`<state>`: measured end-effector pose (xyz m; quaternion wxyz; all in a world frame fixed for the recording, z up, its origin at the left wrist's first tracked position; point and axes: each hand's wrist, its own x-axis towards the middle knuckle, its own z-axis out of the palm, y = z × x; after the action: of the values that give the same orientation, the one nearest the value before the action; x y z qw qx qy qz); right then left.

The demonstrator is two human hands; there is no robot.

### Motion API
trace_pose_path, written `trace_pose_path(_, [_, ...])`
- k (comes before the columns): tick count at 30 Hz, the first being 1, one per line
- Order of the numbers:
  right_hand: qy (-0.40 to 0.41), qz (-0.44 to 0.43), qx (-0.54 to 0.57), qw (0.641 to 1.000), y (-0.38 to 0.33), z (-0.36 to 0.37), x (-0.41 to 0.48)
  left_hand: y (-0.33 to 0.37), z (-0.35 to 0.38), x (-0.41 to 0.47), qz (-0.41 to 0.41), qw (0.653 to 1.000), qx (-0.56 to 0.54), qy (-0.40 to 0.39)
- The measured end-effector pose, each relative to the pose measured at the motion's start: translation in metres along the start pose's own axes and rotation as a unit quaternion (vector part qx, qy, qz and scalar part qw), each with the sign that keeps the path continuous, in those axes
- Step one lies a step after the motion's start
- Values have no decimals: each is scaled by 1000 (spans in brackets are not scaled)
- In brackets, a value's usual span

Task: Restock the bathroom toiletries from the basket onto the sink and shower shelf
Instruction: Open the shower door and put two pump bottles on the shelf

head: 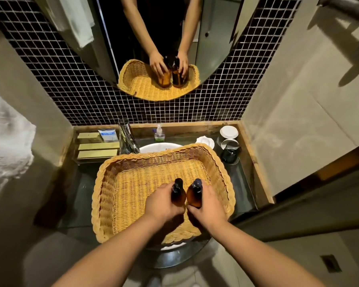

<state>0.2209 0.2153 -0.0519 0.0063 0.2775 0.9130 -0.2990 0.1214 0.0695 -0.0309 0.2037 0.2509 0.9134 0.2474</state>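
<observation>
Head view: wicker basket (112, 206) sits on top of the white sink bowl (153, 147), overhanging it front and back. Each hand holds one amber pump bottle, both bottles upright over the basket floor and nearly touching each other. Left hand (161, 201) wraps the left amber bottle (176, 195); right hand (208, 205) wraps the right amber bottle (194, 196). Fingers curl closed around the bottle bodies, thumbs on the near side. Fingertips are hidden behind the glass from here, but the mirror (216, 38) shows them pressed against the far faces. Rest of the basket looks empty, so I'd guess these are the last two items.

Risks:
- Basket is perched on the bowl rim, not the counter. Pushing down or catching its wall on the lift could tip or slide it.
- Bottles are close together; lifting both at once could knock them, and pump heads (178, 181) may snag each other.
- Counter is crowded: tall faucet (126, 137), small clear soap dispenser (159, 133), cups with white lids (229, 141) on the right. A wide swing could topple one.
- Smooth bottles; grip could slip if wet, though I can't tell whether they are.

Writing: bottles show no readable label from this angle. A small blue-and-white packet (109, 134) at rear left carries print, too small to read. No brand legible anywhere.
</observation>
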Motion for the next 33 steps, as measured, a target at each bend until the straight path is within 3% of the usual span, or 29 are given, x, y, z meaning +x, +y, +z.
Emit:
trace_pose_path(6, [36,10,3,999,-16,-31,1,26,-38,16,22,995,71,65])
trace_pose_path(13, [110,59,88,988,-26,-105,-17,122,-102,14,148,978,100,108])
trace_pose_path(16, [143,82,58,985,-17,-147,-38,168,-112,8,218,961,129,114])
trace_pose_path(24, [252,105,-16,962,39,-253,-134,292,-84,-22,418,889,179,54])
trace_pose_path(33, [385,290,-30,875,115,-314,-274,422,-12,-124,553,824,120,-33])
